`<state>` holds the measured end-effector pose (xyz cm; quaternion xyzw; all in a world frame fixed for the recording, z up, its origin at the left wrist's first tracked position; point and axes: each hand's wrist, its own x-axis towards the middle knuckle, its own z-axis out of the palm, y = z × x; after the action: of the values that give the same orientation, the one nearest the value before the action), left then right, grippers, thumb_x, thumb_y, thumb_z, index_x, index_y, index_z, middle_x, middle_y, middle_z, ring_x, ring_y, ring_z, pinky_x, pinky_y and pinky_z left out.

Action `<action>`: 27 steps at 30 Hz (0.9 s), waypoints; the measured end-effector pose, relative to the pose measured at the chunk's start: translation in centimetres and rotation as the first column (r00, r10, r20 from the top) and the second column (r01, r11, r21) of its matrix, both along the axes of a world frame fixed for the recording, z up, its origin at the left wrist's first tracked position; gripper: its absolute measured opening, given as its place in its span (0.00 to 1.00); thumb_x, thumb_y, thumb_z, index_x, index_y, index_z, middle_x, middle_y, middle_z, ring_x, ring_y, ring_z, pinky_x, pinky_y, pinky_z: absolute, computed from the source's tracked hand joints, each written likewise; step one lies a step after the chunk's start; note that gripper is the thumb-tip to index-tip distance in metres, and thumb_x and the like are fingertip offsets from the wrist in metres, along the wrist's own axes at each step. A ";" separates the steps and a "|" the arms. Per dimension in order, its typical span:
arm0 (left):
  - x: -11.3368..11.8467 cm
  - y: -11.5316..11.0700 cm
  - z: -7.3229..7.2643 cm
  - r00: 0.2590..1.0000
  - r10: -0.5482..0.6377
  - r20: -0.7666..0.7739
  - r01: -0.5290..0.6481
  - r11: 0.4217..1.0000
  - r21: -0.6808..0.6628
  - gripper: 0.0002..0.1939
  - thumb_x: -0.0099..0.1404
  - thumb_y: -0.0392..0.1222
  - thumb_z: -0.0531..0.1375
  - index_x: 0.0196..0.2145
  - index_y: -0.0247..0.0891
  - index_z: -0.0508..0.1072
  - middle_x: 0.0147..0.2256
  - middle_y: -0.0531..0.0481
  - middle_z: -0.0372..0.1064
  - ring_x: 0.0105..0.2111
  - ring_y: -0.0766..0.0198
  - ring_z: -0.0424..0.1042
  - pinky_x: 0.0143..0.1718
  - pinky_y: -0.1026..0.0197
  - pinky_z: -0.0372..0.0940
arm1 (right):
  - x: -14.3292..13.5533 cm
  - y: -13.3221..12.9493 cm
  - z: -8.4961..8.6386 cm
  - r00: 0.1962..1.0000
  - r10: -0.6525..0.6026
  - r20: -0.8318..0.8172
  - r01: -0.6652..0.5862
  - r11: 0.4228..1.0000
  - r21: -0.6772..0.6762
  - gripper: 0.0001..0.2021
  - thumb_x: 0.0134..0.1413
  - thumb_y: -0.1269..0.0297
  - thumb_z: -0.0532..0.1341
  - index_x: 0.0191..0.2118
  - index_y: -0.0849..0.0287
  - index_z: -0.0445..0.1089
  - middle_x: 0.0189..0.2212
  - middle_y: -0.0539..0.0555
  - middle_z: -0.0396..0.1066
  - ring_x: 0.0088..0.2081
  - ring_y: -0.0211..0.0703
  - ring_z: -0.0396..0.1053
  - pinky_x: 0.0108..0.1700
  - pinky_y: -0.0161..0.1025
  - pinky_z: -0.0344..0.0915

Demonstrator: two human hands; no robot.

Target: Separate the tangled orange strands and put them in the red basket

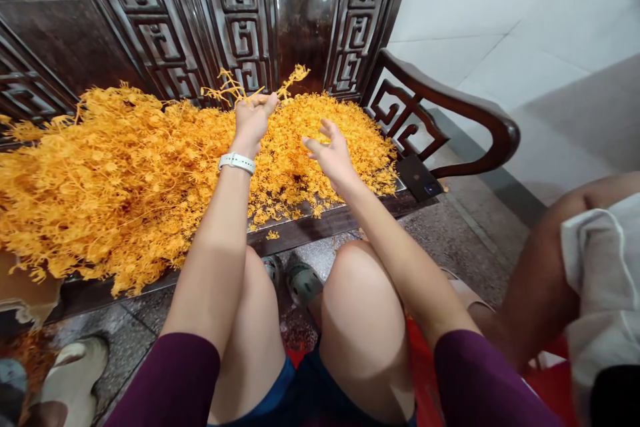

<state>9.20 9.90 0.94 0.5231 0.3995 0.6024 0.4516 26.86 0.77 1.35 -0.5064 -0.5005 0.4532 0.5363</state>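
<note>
My left hand [251,123], with a pale watch band [237,161] at its wrist, is closed on a branched yellow-orange sprig [295,79]. Thin arms of the sprig stick out on both sides of the fingers, above the heap. To the right, my right hand [334,157] has its fingers spread and holds nothing. Below it lies a heap of small yellow-orange flower-like pieces [345,121]. A taller, tangled mound of long-stemmed yellow-orange sprigs [125,180] fills the left side of the bench.
The dark carved wooden bench [315,230] has a curved armrest [450,97] on the right. A dark phone [419,177] lies near its front corner. Another person's leg [545,267] is at the right. Torn cardboard [33,283] sits at the lower left.
</note>
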 end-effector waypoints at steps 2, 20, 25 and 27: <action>0.6 -0.5 0.3 0.998 0.064 -0.019 -0.062 0.994 0.088 0.19 0.62 0.56 0.73 0.27 0.41 0.73 0.26 0.47 0.69 0.36 0.58 0.71 0.38 0.56 0.69 | 0.0 0.3 -0.4 0.999 0.017 -0.034 -0.017 1.000 -0.008 0.31 0.51 0.52 0.74 0.59 0.51 0.68 0.61 0.62 0.66 0.48 0.48 0.72 0.39 0.40 0.72; 2.6 -2.5 0.9 0.978 0.141 -0.157 -0.109 0.975 0.193 0.10 0.64 0.40 0.71 0.27 0.39 0.77 0.30 0.49 0.71 0.33 0.62 0.68 0.38 0.59 0.63 | -0.5 -2.3 1.7 0.919 0.358 -0.164 -0.352 0.934 0.065 0.15 0.57 0.55 0.69 0.26 0.57 0.69 0.21 0.47 0.67 0.23 0.32 0.59 0.28 0.34 0.59; 0.0 -0.3 0.6 0.930 0.368 -0.016 -0.366 0.928 0.066 0.14 0.69 0.51 0.66 0.29 0.42 0.72 0.31 0.49 0.73 0.33 0.62 0.68 0.34 0.60 0.62 | -2.5 -7.1 3.1 0.263 0.962 0.069 -0.964 0.266 -0.026 0.12 0.56 0.56 0.72 0.38 0.60 0.80 0.26 0.49 0.75 0.27 0.34 0.69 0.32 0.35 0.64; -1.0 0.0 0.6 0.941 0.339 0.018 -0.337 0.940 -0.047 0.17 0.69 0.56 0.65 0.30 0.43 0.70 0.28 0.52 0.71 0.28 0.65 0.64 0.28 0.61 0.58 | -3.3 -8.3 3.6 0.170 0.984 0.058 -0.985 0.172 -0.027 0.13 0.57 0.55 0.72 0.39 0.60 0.80 0.29 0.50 0.76 0.29 0.35 0.69 0.33 0.35 0.65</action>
<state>8.23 9.89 1.52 0.4289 0.4904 0.6689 0.3580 23.58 -7.57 4.99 -0.0748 -0.7289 0.6720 0.1071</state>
